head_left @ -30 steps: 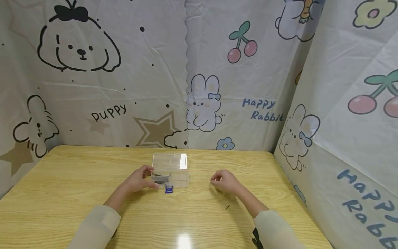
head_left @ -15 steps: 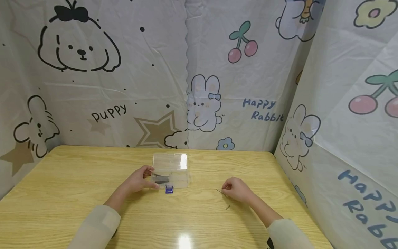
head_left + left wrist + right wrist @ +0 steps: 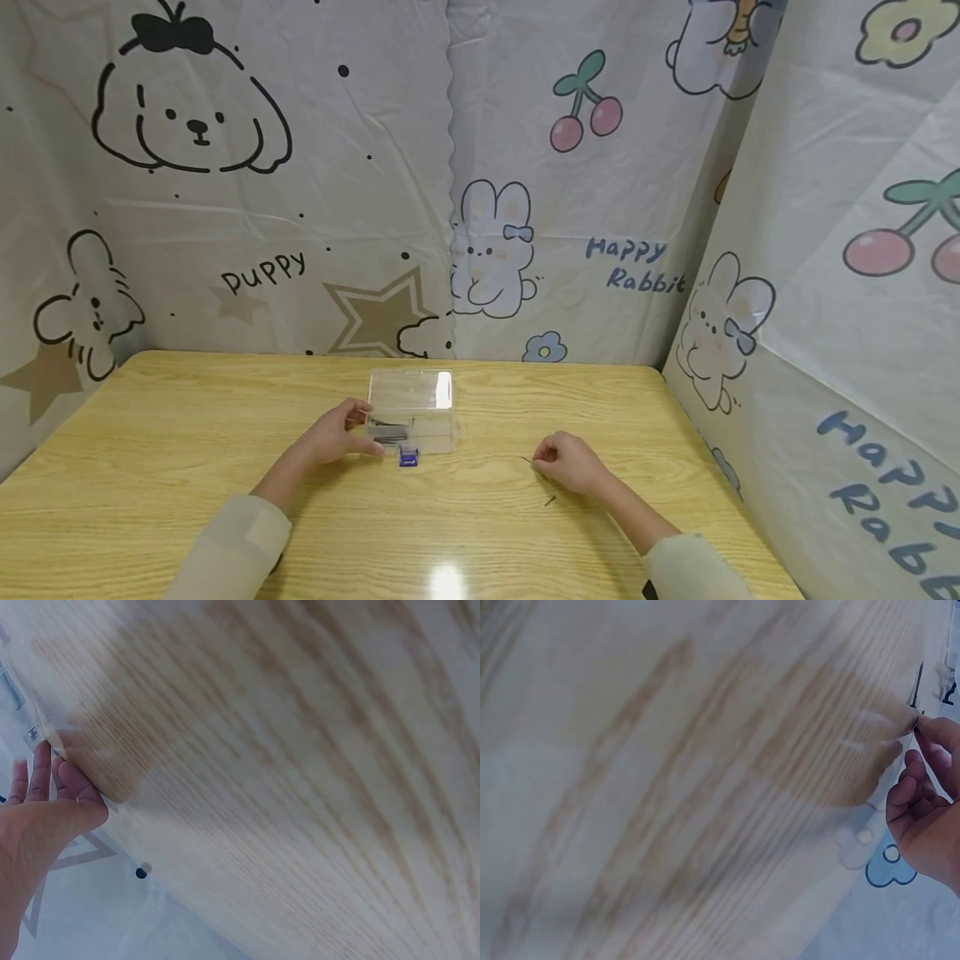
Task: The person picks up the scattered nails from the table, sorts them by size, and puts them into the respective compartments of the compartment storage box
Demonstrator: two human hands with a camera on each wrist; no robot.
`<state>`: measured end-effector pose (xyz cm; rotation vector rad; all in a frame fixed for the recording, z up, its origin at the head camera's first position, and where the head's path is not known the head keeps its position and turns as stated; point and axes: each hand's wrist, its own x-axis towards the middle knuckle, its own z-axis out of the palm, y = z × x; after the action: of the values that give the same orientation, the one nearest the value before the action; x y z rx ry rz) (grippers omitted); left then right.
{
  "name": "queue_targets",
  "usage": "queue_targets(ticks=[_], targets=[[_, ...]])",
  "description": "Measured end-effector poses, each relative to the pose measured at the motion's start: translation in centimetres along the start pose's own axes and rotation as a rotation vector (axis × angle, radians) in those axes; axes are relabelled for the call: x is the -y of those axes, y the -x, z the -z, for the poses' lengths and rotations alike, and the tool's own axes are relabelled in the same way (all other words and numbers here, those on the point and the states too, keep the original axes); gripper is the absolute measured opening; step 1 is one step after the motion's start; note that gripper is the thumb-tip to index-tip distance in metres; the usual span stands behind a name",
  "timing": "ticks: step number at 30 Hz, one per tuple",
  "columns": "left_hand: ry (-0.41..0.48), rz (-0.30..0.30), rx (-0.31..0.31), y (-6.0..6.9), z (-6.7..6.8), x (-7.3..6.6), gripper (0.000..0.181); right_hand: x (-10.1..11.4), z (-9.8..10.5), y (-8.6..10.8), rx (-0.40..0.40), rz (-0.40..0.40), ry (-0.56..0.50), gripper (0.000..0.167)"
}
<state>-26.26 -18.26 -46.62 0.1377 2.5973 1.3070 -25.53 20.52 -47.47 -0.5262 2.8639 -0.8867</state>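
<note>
A clear plastic box [image 3: 431, 432] stands on the table with its transparent lid [image 3: 405, 389] raised at the back. Several thin dark pins [image 3: 390, 433] lie in its left part, and a blue latch [image 3: 408, 457] hangs at the front. My left hand [image 3: 339, 435] holds the box by its left end, thumb toward the front corner and fingers farther back. To the right, my right hand [image 3: 573, 462] pinches a thin dark pin [image 3: 918, 684] between thumb and forefinger, low over the table. Its exact kind is too small to tell. Another short dark pin [image 3: 550, 501] lies just below that hand.
The wood-grain table [image 3: 450, 533] reaches back to a patterned cloth [image 3: 375, 167] hung behind it. A second cloth wall [image 3: 840, 333] runs along the right side. A bright light reflection shows near the table's front.
My right hand has shifted right and toward me, and now pinches a pin that lay on the table beneath it. My left hand stays at the box.
</note>
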Motion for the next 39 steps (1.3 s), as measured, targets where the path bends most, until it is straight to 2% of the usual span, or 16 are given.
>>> queue_targets(ticks=[19, 39], targets=[[-0.004, -0.001, -0.008, 0.0, 0.0, 0.1, 0.076, 0.7, -0.4, -0.9, -0.039, -0.021, -0.017, 0.007], [0.011, 0.006, -0.004, 0.2, 0.0, 0.1, 0.076, 3.4, -0.4, -2.8, -0.031, 0.023, -0.037, 0.007]])
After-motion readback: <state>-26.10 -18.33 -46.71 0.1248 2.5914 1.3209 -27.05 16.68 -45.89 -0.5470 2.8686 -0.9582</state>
